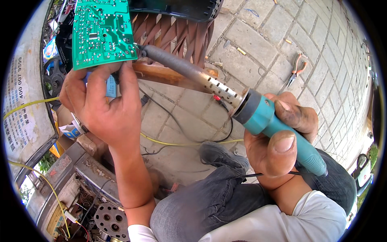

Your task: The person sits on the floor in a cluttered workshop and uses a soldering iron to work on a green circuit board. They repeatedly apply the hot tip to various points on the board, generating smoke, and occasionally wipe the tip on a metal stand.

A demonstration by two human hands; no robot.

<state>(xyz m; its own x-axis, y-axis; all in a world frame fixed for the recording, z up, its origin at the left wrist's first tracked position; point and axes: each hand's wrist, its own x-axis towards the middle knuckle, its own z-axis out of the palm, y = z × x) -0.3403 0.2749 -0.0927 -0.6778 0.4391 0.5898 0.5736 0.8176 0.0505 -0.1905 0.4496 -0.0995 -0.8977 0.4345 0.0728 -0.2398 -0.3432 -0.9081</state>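
A green circuit board (105,34) with many solder points and a small black chip stands tilted at the upper left. Closed on its lower edge, my left hand (109,97) holds it from below; some fingertips are hidden behind the board. My right hand (282,137) grips the teal handle of a soldering iron (264,111). The iron's metal barrel runs up and left to the board's lower right corner. There its tip is at or very near the board, close to my left fingertips; contact is hard to make out.
Behind the board is a seat of brown woven straps (165,36) with a wooden rail (177,76) and a black plastic casing (181,8). Pliers (296,69) lie on the paving. Yellow cable (173,144) crosses the ground. Opened equipment (92,197) fills the lower left.
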